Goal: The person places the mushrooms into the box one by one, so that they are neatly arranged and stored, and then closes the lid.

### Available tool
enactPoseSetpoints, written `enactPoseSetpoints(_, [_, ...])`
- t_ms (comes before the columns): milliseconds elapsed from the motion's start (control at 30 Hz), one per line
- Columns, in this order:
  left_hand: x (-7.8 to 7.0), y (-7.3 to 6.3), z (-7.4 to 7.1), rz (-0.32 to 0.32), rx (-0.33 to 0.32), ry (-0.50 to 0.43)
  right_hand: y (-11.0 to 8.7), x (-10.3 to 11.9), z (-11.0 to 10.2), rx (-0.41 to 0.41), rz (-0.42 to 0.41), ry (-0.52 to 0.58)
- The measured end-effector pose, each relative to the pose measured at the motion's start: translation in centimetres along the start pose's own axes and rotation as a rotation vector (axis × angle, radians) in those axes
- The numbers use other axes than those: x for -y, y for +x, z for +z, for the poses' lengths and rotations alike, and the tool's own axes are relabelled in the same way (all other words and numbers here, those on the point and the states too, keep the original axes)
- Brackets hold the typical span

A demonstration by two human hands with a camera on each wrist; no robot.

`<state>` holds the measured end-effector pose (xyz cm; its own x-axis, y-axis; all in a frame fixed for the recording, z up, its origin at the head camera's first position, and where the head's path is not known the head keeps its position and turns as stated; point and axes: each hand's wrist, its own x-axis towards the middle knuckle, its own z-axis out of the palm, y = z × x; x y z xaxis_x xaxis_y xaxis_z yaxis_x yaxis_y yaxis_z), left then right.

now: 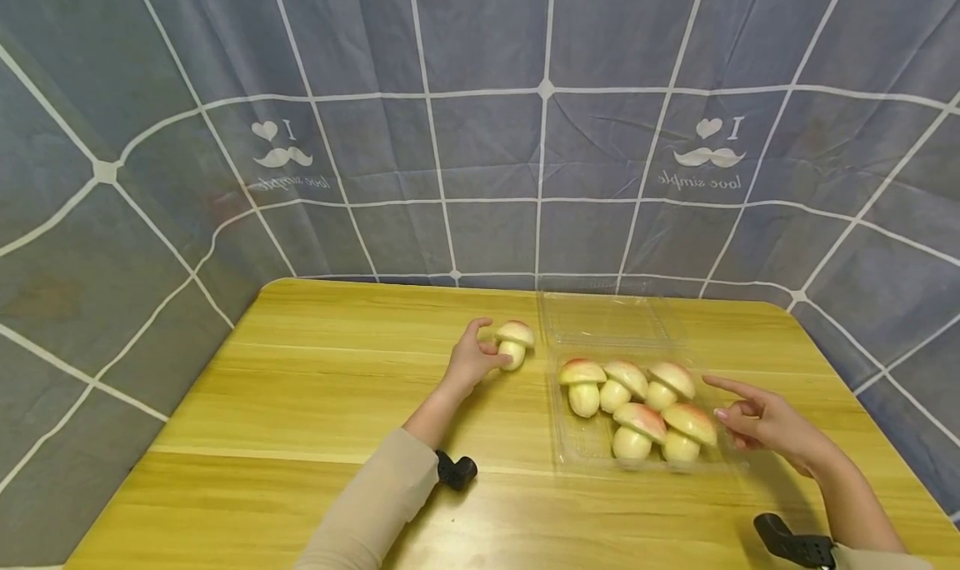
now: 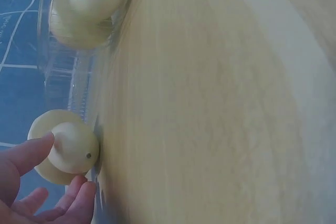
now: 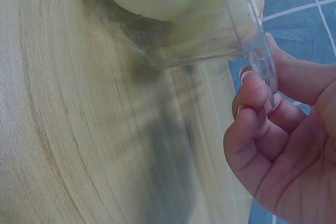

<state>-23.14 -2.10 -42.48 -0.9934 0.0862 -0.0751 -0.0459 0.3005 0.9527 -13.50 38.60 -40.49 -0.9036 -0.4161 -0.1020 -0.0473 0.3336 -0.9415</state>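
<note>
Left of the clear box, my left hand (image 1: 471,363) holds a mushroom (image 1: 515,333), thumb and fingers at its pale stem. Its cap is cream with a reddish top. In the left wrist view the thumb lies over the stem of this mushroom (image 2: 76,148), fingertips at its other side. My right hand (image 1: 776,427) pinches the right rim of the clear plastic box (image 1: 573,452) between thumb and curled fingers, seen closely at the box's edge (image 3: 269,69) in the right wrist view. Several similar mushrooms (image 1: 639,422) lie in the box in two rows.
The box's clear lid (image 1: 607,318) lies folded open toward the back. Everything rests on a yellow wood-grain table (image 1: 300,403). A grey curtain (image 1: 480,153) with white lines hangs around its back and sides. Black wrist cameras (image 1: 457,472) sit at both sleeves.
</note>
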Motion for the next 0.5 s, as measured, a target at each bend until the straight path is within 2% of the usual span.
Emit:
enactPoseSetpoints(267, [0.62, 0.24, 0.36, 0.049, -0.015, 0.004, 0.08, -0.3, -0.08, 0.025, -0.026, 0.022])
enactPoseSetpoints(500, [-0.02, 0.28, 0.79, 0.02, -0.027, 0.047, 0.06, -0.33, -0.17, 0.036, -0.022, 0.042])
